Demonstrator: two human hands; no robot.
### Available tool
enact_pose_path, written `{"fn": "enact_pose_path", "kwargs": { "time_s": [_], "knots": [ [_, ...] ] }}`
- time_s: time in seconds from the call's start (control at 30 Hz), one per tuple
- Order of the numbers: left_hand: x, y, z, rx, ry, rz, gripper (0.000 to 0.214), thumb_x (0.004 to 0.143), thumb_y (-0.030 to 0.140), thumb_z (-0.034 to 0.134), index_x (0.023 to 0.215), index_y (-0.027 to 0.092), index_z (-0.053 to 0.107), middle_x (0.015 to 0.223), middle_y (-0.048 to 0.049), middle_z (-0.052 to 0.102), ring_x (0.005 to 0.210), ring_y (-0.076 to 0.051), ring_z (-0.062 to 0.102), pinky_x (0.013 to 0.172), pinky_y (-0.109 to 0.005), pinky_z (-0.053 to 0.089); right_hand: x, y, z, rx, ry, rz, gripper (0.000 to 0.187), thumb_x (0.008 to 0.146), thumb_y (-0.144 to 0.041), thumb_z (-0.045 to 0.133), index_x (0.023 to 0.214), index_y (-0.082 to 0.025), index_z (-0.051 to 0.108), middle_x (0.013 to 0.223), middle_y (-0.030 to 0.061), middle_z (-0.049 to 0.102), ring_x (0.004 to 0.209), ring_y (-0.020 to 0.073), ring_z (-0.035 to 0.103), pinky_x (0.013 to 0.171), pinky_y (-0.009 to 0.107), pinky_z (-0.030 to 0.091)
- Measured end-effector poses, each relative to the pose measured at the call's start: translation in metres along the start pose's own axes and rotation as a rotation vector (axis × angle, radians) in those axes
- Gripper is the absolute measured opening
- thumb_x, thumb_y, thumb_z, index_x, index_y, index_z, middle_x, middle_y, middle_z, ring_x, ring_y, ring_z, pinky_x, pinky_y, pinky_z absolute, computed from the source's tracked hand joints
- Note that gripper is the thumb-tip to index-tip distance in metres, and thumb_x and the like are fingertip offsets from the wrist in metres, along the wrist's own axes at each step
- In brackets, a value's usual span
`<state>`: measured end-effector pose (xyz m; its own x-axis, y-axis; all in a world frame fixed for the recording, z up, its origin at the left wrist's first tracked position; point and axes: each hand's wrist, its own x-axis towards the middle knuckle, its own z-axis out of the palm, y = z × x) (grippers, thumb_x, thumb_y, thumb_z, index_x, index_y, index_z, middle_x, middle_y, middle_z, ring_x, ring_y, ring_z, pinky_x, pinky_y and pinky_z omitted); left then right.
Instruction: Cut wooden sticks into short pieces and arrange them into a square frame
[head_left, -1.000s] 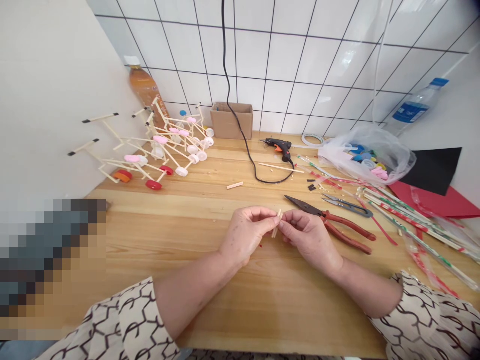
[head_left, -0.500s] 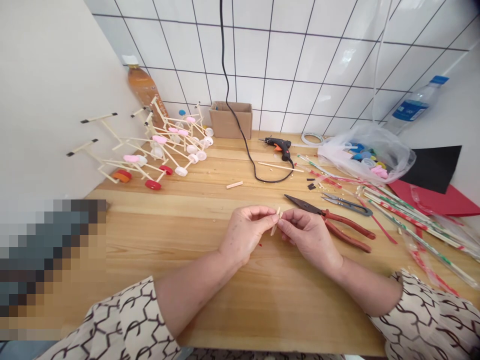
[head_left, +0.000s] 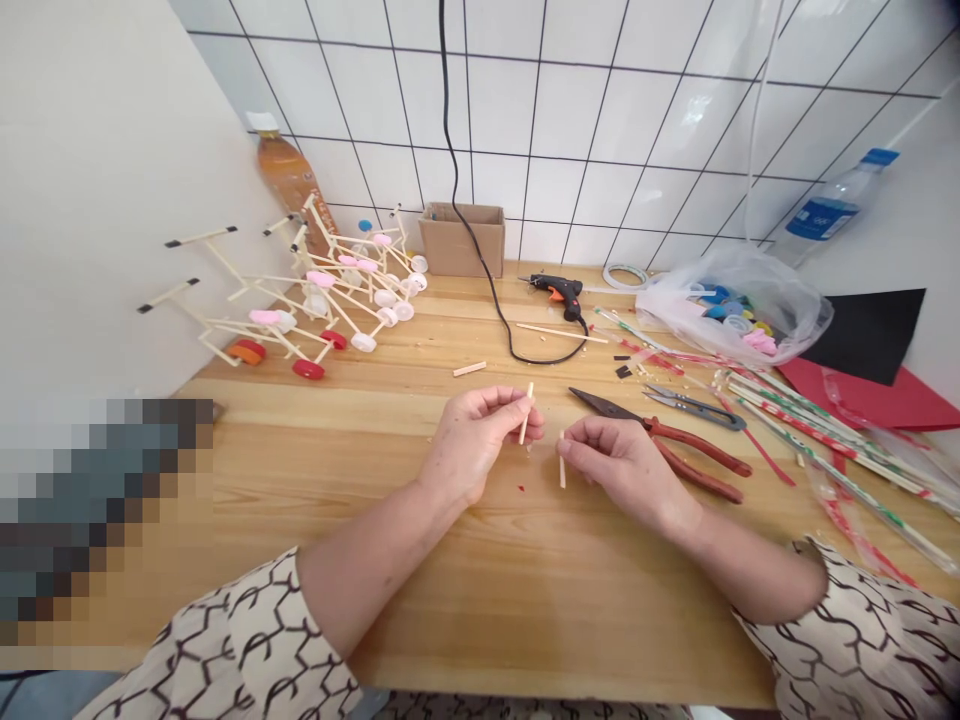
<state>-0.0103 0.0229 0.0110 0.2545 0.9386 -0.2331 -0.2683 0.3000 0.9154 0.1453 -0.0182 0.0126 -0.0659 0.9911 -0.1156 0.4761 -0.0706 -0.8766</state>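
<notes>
Between thumb and fingers, my left hand [head_left: 480,435] pinches a short pale wooden stick [head_left: 527,412], which stands nearly upright. My right hand [head_left: 619,455] grips a second short wooden stick [head_left: 562,470], its lower end pointing down over the table. The two sticks are a small distance apart and do not touch. Beyond my left hand, another short piece of wood [head_left: 470,369] lies on the wood-topped table [head_left: 465,640]. Red-handled pliers [head_left: 697,450] lie just beyond my right hand, with small snips [head_left: 694,405] behind them.
Small stick models with bottle-cap wheels [head_left: 307,369] crowd the back left beside a tea bottle [head_left: 289,170]. A cardboard box [head_left: 463,245] and a corded glue gun [head_left: 559,290] are at the back. Right: a bag of caps [head_left: 735,310], wrapped chopsticks [head_left: 832,435], red sheet [head_left: 892,400].
My hands have moved apart, each with its own stick; before, the sticks were together at the fingertips. My left hand shifted left and slightly away from me.
</notes>
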Motion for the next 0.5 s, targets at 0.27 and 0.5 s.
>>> {"fn": "enact_pose_path", "kwargs": {
  "time_s": [0.27, 0.5],
  "knots": [
    [0.007, 0.020, -0.012, -0.042, 0.019, 0.133, 0.015, 0.064, 0.023, 0.070, 0.069, 0.011, 0.062, 0.060, 0.0007, 0.059, 0.050, -0.007, 0.052, 0.051, -0.021, 0.043, -0.001, 0.001, 0.001, -0.560, -0.005, -0.073, 0.014, 0.073, -0.017, 0.048, 0.062, -0.019, 0.056, 0.059, 0.0015, 0.062, 0.052, 0.0133, 0.050, 0.053, 0.025, 0.035],
    [0.008, 0.021, -0.013, -0.006, 0.008, 0.158, 0.012, 0.066, 0.021, 0.067, 0.069, 0.011, 0.062, 0.058, 0.0007, 0.058, 0.049, -0.007, 0.050, 0.048, -0.020, 0.042, 0.001, 0.004, 0.002, -0.635, -0.014, -0.062, 0.014, 0.074, -0.019, 0.047, 0.062, -0.019, 0.056, 0.059, 0.0005, 0.062, 0.052, 0.0125, 0.051, 0.052, 0.024, 0.032]
  ]
}}
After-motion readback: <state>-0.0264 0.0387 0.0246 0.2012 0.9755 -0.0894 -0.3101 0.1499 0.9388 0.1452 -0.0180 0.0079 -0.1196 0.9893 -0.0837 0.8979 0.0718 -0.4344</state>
